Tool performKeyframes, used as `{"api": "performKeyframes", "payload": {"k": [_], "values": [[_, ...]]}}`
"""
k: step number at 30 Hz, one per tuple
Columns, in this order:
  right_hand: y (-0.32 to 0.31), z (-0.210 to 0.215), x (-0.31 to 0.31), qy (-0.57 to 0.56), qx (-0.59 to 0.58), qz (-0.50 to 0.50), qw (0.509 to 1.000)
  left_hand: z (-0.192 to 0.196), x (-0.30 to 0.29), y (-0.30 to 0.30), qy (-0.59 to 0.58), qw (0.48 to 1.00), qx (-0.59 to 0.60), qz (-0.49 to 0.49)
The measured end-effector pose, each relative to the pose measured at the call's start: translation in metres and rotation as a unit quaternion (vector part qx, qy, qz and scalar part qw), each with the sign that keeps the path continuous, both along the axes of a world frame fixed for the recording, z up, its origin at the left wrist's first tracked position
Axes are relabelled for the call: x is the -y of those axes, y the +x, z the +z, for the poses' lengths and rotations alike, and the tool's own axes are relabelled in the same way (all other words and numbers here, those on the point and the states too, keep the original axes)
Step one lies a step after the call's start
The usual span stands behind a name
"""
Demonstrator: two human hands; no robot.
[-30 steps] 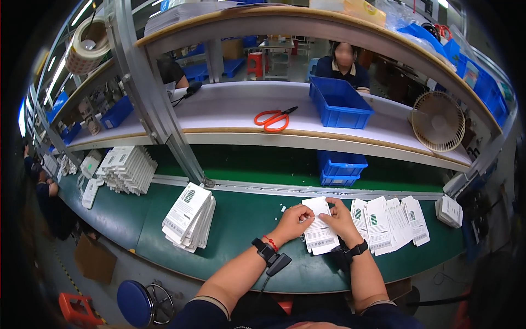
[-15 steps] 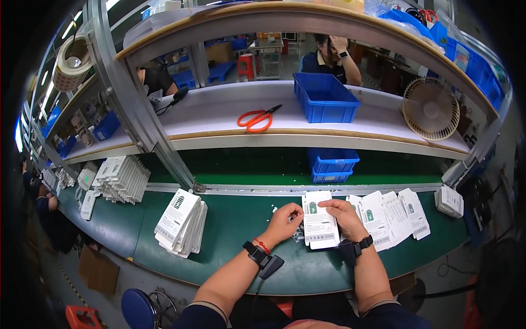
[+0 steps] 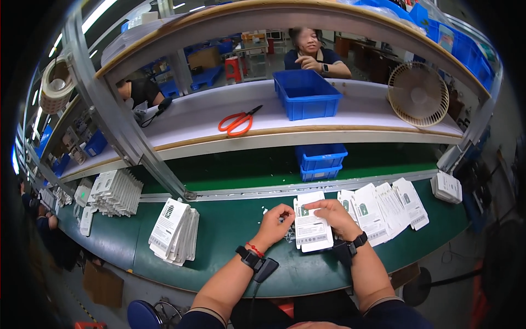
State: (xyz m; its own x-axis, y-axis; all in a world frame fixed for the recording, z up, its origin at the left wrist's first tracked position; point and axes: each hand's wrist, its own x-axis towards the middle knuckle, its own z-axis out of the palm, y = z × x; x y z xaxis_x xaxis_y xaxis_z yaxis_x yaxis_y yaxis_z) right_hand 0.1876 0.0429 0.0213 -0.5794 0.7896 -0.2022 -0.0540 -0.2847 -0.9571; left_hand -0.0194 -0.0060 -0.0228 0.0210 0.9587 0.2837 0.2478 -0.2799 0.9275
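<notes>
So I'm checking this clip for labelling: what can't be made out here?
- Head view: what the left hand pinches is too small.
- The white card is partly covered by the right hand.
- The small bits beside the card are too small to identify.

Under your fingers, just right of the frame's centre, lies a flat white packaging card (image 3: pixel 312 229) with a small green mark near its top and dark print lower down, lying face up on the green belt and tilted slightly. Your right hand (image 3: pixel 335 215) rests on its right edge with the forefinger stretched across its upper part, while your left hand (image 3: pixel 275 220) is curled at its left edge, fingertips just beside a few small pale bits on the belt that are too small to make out.
</notes>
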Motion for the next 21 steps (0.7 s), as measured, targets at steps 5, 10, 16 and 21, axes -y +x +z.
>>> {"api": "performKeyframes", "payload": {"k": [5, 10, 16, 21], "values": [[-0.006, -0.008, -0.003, 0.032, -0.017, -0.056, 0.998, 0.006, -0.001, -0.001, 0.080, 0.995, -0.018, 0.064], [-0.014, -0.011, 0.001, 0.055, -0.007, -0.042, 0.998, 0.015, 0.002, 0.001, 0.099, 0.989, -0.063, 0.092], [-0.022, -0.012, 0.008, 0.057, -0.008, -0.026, 0.998, 0.019, 0.008, 0.003, 0.135, 0.984, -0.083, 0.083], [-0.022, -0.014, 0.010, 0.127, 0.004, -0.015, 0.992, 0.020, 0.010, 0.006, 0.126, 0.987, -0.080, 0.056]]}}
